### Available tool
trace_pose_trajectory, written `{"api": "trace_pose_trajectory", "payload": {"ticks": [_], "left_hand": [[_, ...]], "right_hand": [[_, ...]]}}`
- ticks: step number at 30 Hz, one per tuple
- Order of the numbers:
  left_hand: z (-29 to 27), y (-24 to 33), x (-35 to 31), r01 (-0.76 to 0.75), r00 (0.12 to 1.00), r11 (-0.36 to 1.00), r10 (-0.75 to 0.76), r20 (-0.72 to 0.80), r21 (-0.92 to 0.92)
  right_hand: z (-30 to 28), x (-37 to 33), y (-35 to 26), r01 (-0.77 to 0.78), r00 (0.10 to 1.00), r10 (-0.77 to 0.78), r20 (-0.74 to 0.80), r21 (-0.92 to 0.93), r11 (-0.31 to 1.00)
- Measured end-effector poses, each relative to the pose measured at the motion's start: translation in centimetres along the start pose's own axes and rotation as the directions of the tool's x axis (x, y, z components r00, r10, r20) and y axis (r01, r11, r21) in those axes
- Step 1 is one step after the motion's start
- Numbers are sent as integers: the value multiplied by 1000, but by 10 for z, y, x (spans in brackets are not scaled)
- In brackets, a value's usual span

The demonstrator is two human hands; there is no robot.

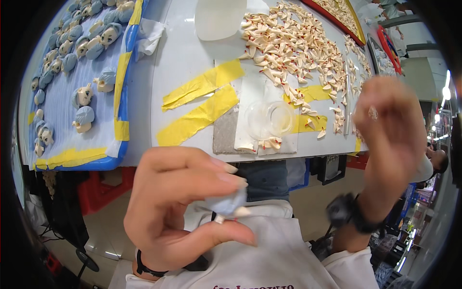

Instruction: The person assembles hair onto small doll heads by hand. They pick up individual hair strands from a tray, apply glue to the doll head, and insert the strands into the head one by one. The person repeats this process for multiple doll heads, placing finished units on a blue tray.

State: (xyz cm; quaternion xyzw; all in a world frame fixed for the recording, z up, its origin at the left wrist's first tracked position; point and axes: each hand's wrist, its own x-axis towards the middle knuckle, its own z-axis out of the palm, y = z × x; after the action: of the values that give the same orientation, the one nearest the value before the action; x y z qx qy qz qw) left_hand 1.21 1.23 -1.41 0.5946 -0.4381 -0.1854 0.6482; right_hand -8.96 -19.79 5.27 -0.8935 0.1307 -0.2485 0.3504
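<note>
In front of my chest, my left hand is closed on a small doll head with pale blue hair, gripped between thumb and fingers. A cream-coloured bit sticks out of its lower side; the rest is mostly covered by my fingers. My right hand is raised at the right, near the table's edge. Motion blurs its bent fingers, and whether they hold anything cannot be made out. Many small cream, pointed pieces with red tips are spread over the far right of the table.
At the left stands a blue tray edged with yellow tape, holding several blue-haired doll heads. A clear round dish sits on a taped board near the front edge. A red-and-yellow tray lies far right. Another person is beyond.
</note>
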Motion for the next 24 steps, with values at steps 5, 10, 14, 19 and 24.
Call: {"api": "trace_pose_trajectory", "payload": {"ticks": [5, 10, 14, 19, 24], "left_hand": [[7, -6, -4, 79, 983, 962, -119, -141, -263], [-1, -7, 3, 17, 1000, 1000, -17, 19, 11], [2, -7, 3, 64, 998, 996, -63, 18, -61], [9, -8, 5, 81, 996, 977, -87, -19, -196], [11, -3, 2, 105, 994, 978, -108, -7, -179]], "right_hand": [[-11, 28, 36, -12, 973, 85, 215, -319, 948], [3, 36, 47, 13, 938, 120, 325, -380, 925], [3, 38, 46, 81, 927, 76, 368, -392, 916], [1, 30, 43, 67, 959, 38, 282, -353, 933], [6, 33, 45, 193, 939, -57, 340, -379, 905]]}}
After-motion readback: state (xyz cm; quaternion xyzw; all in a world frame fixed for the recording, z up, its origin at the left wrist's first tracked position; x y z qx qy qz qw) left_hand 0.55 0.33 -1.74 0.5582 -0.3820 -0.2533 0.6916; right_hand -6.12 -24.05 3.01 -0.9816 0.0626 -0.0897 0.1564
